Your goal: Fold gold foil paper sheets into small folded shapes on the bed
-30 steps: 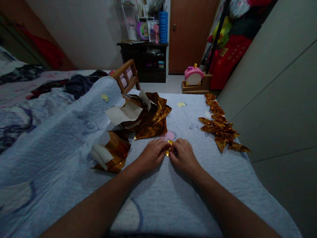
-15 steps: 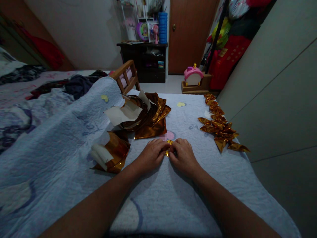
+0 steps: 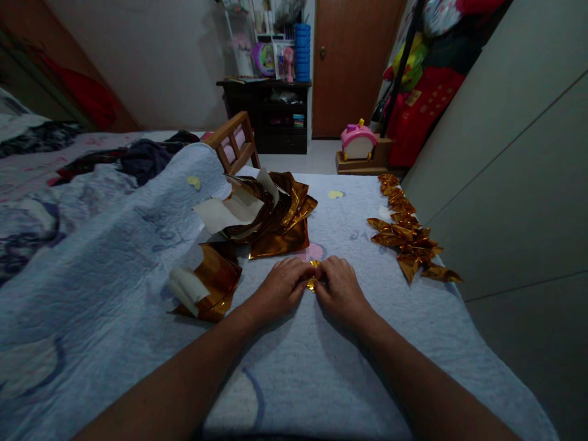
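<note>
My left hand (image 3: 285, 283) and my right hand (image 3: 340, 285) meet over the bed, fingers curled in. Between them is a small piece of gold foil paper (image 3: 312, 284), pinched from both sides and mostly covered by my fingers. Beyond my left hand lies a fanned stack of gold foil sheets (image 3: 280, 240) with pale backs. A smaller curled bundle of foil sheets (image 3: 215, 275) rests left of my left wrist. To the right of my right hand, several folded gold foil pieces (image 3: 408, 236) form a row along the bed's edge.
A pale blue quilt (image 3: 294, 373) covers the bed and rises in folds on the left. A wooden rail (image 3: 229, 136) stands at the far edge. Behind are a dark cabinet (image 3: 275, 135), a door (image 3: 353, 79) and a pink toy (image 3: 358, 142). A pale cupboard (image 3: 519, 184) borders the right.
Both hands stay almost where they were, still pinching the foil paper. The fingers of my right hand have shifted very slightly; the stacks and folded pieces look unchanged.
</note>
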The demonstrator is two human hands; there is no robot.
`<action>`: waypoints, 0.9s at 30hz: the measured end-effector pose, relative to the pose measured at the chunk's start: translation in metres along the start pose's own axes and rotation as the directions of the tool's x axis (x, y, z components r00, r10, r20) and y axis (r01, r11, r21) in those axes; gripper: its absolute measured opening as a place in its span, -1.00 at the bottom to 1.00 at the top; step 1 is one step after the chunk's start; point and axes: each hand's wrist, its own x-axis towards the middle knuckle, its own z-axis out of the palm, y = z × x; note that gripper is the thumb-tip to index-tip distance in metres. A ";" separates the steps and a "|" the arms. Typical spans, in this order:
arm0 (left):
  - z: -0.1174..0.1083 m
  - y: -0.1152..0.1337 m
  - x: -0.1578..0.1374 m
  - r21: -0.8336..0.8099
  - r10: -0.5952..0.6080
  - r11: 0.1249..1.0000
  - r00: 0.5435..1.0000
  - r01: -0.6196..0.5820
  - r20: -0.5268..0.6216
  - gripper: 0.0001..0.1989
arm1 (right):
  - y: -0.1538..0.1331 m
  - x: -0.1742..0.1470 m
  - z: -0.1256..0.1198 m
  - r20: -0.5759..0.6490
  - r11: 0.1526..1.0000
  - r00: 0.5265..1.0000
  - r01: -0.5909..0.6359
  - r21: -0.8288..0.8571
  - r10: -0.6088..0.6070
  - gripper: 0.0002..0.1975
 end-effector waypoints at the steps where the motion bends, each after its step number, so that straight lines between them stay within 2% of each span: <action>1: 0.000 0.000 0.000 0.002 -0.002 1.000 1.000 0.002 -0.002 -0.81 | 0.000 0.000 0.000 -0.002 1.000 1.000 0.003 0.000 -0.003 -0.89; 16: 0.002 0.000 0.000 -0.032 -0.012 0.999 1.000 0.012 0.003 -0.81 | 0.001 0.000 -0.006 0.075 0.997 0.996 0.044 0.066 -0.049 -0.77; 27: 0.002 -0.001 -0.001 -0.045 -0.005 0.999 1.000 0.004 -0.010 -0.80 | 0.011 -0.002 -0.010 0.067 0.980 0.981 0.173 0.098 -0.180 -0.78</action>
